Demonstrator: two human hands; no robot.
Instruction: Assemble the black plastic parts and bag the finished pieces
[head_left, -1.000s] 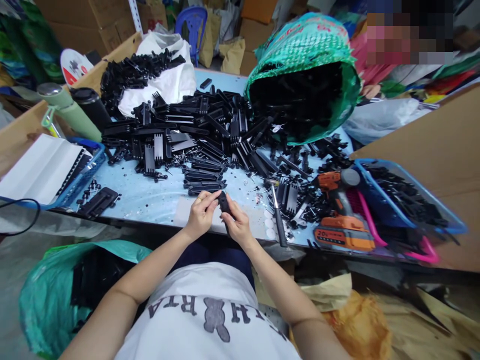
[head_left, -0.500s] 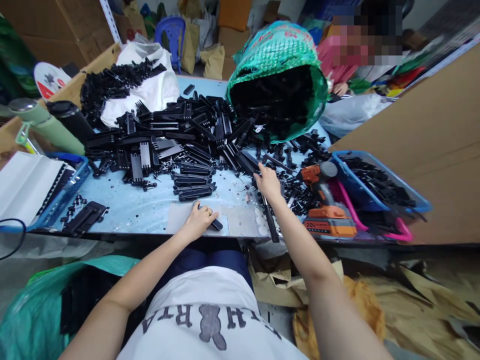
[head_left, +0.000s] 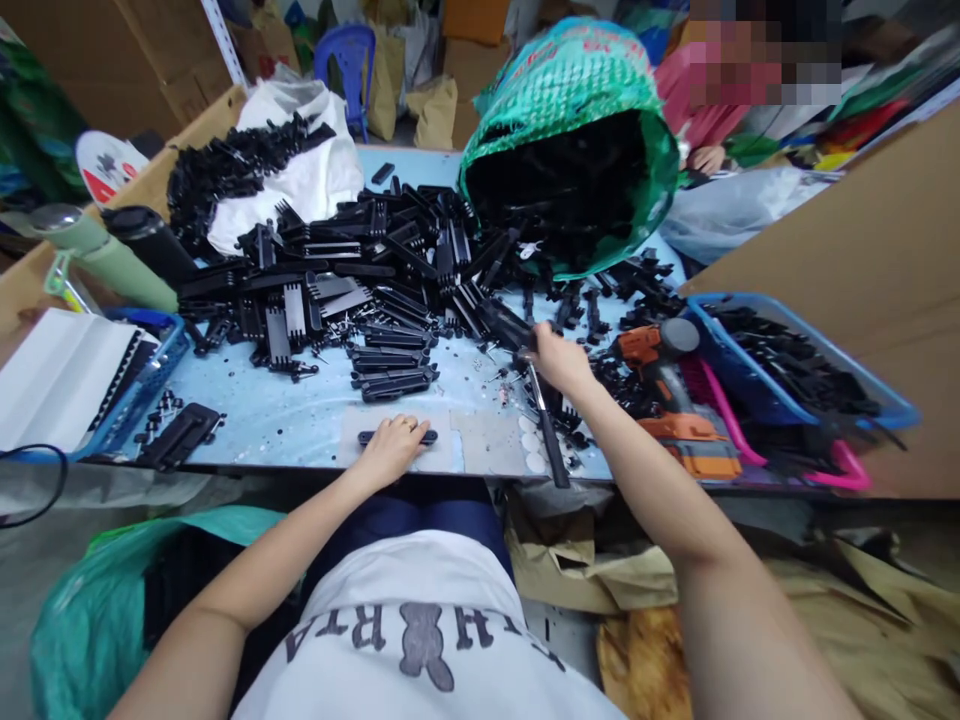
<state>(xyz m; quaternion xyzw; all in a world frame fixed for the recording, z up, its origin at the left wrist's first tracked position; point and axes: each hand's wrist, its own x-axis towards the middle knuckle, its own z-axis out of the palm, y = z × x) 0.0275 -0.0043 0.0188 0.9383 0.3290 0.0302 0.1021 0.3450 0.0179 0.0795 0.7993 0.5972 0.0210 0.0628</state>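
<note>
My left hand point(head_left: 396, 445) is closed over a narrow black plastic bar point(head_left: 369, 438) lying level on a pale plate at the table's front edge; both bar ends stick out past the fingers. My right hand point(head_left: 564, 362) is reaching forward with curled fingers at the near side of the black part pile. A dark piece point(head_left: 511, 325) touches or adjoins its fingertips, but I cannot make out the grip. Just below that hand lies a tool with a metal shaft and black handle point(head_left: 553, 445), its head partly hidden. Several stacked black bars point(head_left: 394, 365) lie beyond my left hand.
Black parts point(head_left: 375, 245) are heaped across the blue table. A green woven sack point(head_left: 577, 90) lies open at the back. An orange cordless drill point(head_left: 686, 435) and a blue basket point(head_left: 892, 415) stand right. A co-worker's hand point(head_left: 706, 160) shows behind.
The bar under my left hand has turned from slanted to level. My right hand has shifted slightly right, and its fingers are more curled. The view has moved a little.
</note>
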